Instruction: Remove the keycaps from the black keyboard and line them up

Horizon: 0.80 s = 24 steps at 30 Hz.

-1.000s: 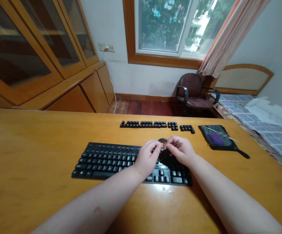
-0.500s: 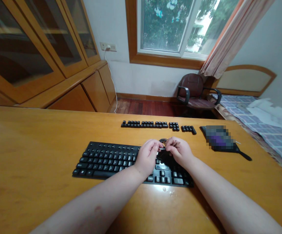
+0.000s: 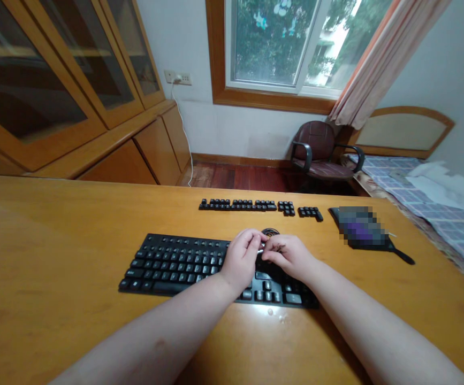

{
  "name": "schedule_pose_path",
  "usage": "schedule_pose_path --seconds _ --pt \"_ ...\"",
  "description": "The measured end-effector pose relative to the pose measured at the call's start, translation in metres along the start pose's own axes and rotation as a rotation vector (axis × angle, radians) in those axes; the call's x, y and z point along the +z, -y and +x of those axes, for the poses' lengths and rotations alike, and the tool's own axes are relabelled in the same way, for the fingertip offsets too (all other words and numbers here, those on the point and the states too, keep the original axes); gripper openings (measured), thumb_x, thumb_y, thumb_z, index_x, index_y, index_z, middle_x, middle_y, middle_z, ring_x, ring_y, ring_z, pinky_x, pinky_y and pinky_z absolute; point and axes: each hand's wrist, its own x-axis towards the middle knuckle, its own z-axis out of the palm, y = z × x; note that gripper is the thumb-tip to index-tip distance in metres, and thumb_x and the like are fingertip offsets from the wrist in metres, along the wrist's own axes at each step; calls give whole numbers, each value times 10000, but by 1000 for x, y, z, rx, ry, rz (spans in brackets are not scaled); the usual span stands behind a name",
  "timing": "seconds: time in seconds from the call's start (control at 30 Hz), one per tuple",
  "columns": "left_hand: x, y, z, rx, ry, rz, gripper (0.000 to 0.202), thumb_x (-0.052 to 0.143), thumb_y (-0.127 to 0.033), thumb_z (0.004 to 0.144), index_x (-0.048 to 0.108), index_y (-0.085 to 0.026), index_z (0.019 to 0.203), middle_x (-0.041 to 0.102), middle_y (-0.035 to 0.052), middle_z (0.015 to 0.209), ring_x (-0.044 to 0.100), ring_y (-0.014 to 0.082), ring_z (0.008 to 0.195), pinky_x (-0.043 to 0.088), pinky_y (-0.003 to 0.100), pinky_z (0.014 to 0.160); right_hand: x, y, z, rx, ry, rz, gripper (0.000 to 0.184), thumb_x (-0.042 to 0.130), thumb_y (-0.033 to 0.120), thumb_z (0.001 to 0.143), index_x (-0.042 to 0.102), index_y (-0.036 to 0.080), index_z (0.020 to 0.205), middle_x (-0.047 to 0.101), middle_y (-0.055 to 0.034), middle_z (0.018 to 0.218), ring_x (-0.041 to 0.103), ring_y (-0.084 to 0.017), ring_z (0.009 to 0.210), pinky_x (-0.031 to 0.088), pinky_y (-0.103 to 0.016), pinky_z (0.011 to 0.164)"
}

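A black keyboard [image 3: 179, 262] lies on the wooden desk, and both hands are over its right part. My left hand [image 3: 240, 258] is closed, with thumb and fingers pressed together. Close beside it, my right hand [image 3: 290, 255] has its fingers curled in a pinch, its fingertips by those of the left. A small pale, shiny sliver [image 3: 260, 249] shows between the two hands; its kind cannot be made out. Behind the hands, part of a dark coiled cable [image 3: 271, 232] is visible. The hands hide some of the keyboard's upper right area.
Loose black keycaps [image 3: 237, 205] stand in grouped rows along the far part of the desk [image 3: 55, 256]. A dark pouch with a strap [image 3: 376, 246], partly pixelated, lies at the right. Beyond the desk are a chair [image 3: 318, 149], a bed [image 3: 392, 176] and a glass-fronted cabinet [image 3: 115, 117].
My right hand has shifted left and slightly nearer me, closer to my left hand. My left hand has stayed almost still, and the keyboard and keycaps have not moved.
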Motion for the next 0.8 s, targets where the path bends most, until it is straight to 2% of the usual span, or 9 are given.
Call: schedule_pose_path --seconds 0.13,0.27,0.37,0.47,0.57,0.67,0.8 --pt "0 -3 -1 -50 12 -29 198 399 -226 882 588 -168 874 625 32 866 588 138 762 457 243 711 -2 -2 -1 -56 -31 -48 317 487 378 862 598 180 640 615 -27 588 571 -123 554 422 -220 547" --pt "1 -3 -2 -31 32 15 169 430 -190 856 598 -174 861 624 20 856 582 141 808 448 241 742 0 -6 -3 2 -89 -10 343 461 370 873 580 183 611 592 -13 531 557 -114 489 418 -213 502" --pt "2 -1 -2 -18 71 104 156 442 -169 840 597 -179 855 625 18 853 577 147 828 448 251 756 -2 -11 -3 53 -85 11 322 467 368 869 595 180 640 601 -12 541 564 -111 472 422 -207 482" --pt "3 -1 -2 6 170 252 170 456 -138 810 579 -186 917 628 22 899 573 161 865 449 280 789 -9 -15 -3 104 -18 44 303 487 379 859 613 179 669 609 -3 537 563 -104 441 426 -199 465" --pt "4 -4 -2 99 359 463 234 487 -120 761 579 -190 965 629 41 970 562 201 936 428 340 862 -15 -17 -2 116 11 46 305 478 365 865 616 179 668 618 0 541 560 -96 429 425 -193 458" --pt "5 -6 -3 196 495 614 296 577 -171 705 583 -178 1001 619 68 1025 534 245 1004 393 388 922 -15 -15 -3 69 -58 2 325 462 313 875 591 178 609 601 2 514 561 -95 455 422 -191 478" --pt "5 -1 -4 226 530 678 253 647 -277 705 618 -183 938 626 61 1011 532 244 1001 398 385 914 -9 -14 -7 -23 -191 8 349 429 259 884 567 182 573 582 1 511 548 -96 491 421 -198 513"
